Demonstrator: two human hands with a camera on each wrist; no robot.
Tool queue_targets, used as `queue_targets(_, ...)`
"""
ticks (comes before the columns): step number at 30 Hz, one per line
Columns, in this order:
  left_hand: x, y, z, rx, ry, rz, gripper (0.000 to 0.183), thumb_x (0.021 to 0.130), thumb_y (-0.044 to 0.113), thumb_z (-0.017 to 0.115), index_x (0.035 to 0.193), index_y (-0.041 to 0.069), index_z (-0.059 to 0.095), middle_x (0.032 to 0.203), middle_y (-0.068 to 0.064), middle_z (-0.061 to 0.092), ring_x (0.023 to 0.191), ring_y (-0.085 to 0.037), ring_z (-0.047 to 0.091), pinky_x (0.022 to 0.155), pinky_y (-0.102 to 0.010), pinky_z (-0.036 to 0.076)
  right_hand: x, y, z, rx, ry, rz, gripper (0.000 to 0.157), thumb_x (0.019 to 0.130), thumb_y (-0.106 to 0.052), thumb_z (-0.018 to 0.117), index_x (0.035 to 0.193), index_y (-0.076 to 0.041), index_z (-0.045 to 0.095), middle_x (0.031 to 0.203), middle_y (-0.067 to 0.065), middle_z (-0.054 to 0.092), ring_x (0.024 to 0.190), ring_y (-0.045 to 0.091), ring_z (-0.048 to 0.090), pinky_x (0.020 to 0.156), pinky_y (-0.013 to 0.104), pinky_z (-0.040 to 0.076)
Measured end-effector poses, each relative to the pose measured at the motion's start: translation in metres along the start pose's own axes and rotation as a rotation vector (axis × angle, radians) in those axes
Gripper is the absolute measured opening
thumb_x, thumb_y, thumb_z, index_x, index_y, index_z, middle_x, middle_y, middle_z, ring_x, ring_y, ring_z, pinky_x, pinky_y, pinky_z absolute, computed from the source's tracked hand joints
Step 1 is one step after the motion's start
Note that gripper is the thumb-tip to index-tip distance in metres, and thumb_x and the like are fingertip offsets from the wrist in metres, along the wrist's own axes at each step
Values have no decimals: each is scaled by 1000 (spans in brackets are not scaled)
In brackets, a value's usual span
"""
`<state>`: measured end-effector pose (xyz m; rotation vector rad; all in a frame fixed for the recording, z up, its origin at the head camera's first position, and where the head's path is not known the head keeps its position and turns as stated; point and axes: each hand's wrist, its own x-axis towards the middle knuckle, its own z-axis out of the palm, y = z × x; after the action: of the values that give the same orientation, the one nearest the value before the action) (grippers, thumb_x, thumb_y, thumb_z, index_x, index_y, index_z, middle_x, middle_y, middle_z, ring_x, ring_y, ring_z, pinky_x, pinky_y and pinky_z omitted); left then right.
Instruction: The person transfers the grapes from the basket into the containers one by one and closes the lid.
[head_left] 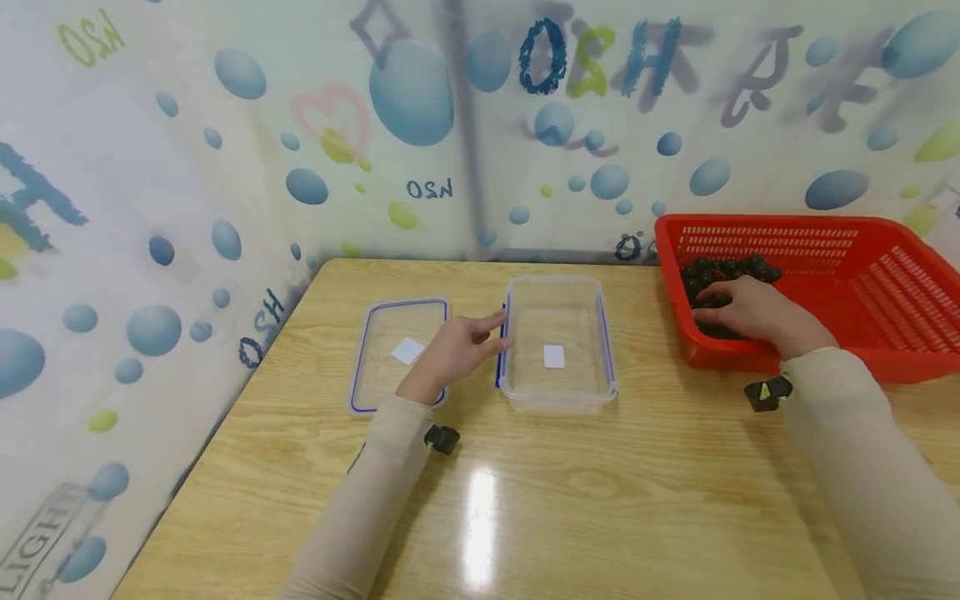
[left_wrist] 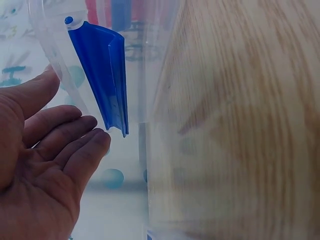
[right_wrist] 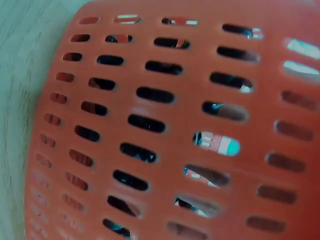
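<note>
A clear plastic food container (head_left: 558, 333) with blue side clips sits uncovered on the table, a white label on its bottom. At its left side, my left hand (head_left: 467, 346) has relaxed fingers, the thumb against the clear rim. In the left wrist view these fingertips are close to a hanging blue clip (left_wrist: 102, 75). My right hand (head_left: 757, 312) reaches over the near-left rim of a red basket (head_left: 810, 362), fingers bent down among dark, round, grape-like pieces (head_left: 738, 267). I cannot tell whether it grips any. Only the slotted basket wall (right_wrist: 165, 135) shows clearly in the right wrist view.
A clear lid (head_left: 393, 321) with a blue seal and white label lies left of the container, partly behind the left forearm. A patterned curtain (head_left: 480, 167) stands along the back and left of the wooden table (head_left: 570, 500).
</note>
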<state>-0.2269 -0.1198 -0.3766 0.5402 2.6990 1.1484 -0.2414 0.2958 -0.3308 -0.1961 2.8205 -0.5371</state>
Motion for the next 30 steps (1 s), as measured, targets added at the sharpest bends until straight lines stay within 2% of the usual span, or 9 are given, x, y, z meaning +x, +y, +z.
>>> queue_targets(4,0,1,0,5,3,-6,54,96,40,64,143,17,52,144,2,47,127,-26,51,99,-37,45,0,3,-1,24,-24,-13,57,96,-41,60,128,5,57,120,34,55,100,44,49,83,60,45)
queue_targets(10,-1,3,0,9,10,-27,52,96,39,64,142,19,52,145,1,47,126,-27,51,96,-38,47,1,6,-2,116,-107,-22,48,93,-32,65,124,4,59,115,27,58,100,41,48,75,47,49)
queue_targets(14,-2,2,1,-4,14,-33,51,96,38,65,141,19,53,146,-2,46,125,-28,53,98,-40,46,5,4,-1,96,-162,-42,43,90,-28,68,120,1,60,107,18,62,95,35,51,71,40,49)
queue_targets(18,-2,2,2,-12,19,-35,50,96,37,65,141,19,53,146,-5,46,124,-28,53,98,-40,46,9,0,-2,36,-192,-45,42,88,-29,68,117,0,60,101,12,63,91,35,51,71,41,45)
queue_targets(26,-3,1,3,-19,18,-41,49,97,35,64,141,18,54,142,-15,50,125,-30,52,87,-39,48,12,-3,-2,8,-209,-15,47,87,-30,67,118,5,59,102,15,63,93,38,51,73,44,47)
queue_targets(30,-4,2,3,-28,16,-48,49,97,37,63,142,20,53,144,-14,48,126,-30,52,92,-40,48,14,-2,0,8,-197,0,47,86,-29,69,114,6,58,95,14,62,91,38,49,71,43,46)
